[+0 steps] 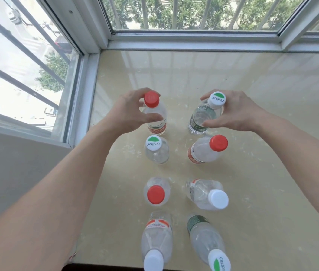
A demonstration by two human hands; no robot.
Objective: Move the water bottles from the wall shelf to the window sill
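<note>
Eight water bottles stand in two columns on the window sill [272,133]; the far pair sits nearest the window frame [193,36]. Left hand [133,110] wraps the red-capped bottle [155,114]; right hand [238,112] wraps the Cestbon bottle [201,118], fingers curled round each neck.

Place: a room in a home or flat, at a bay-style window corner, well above the ground.
Sill: a glossy beige stone window sill [252,114] spreads under both hands.
Frames: white window frames [193,36] meet in a corner beyond the hands.
Bars: metal security bars [145,12] stand outside the glass ahead of the hands.
Outside: trees [184,10] ahead; far below, left of the left hand, a street with a parked car [14,16].
</note>
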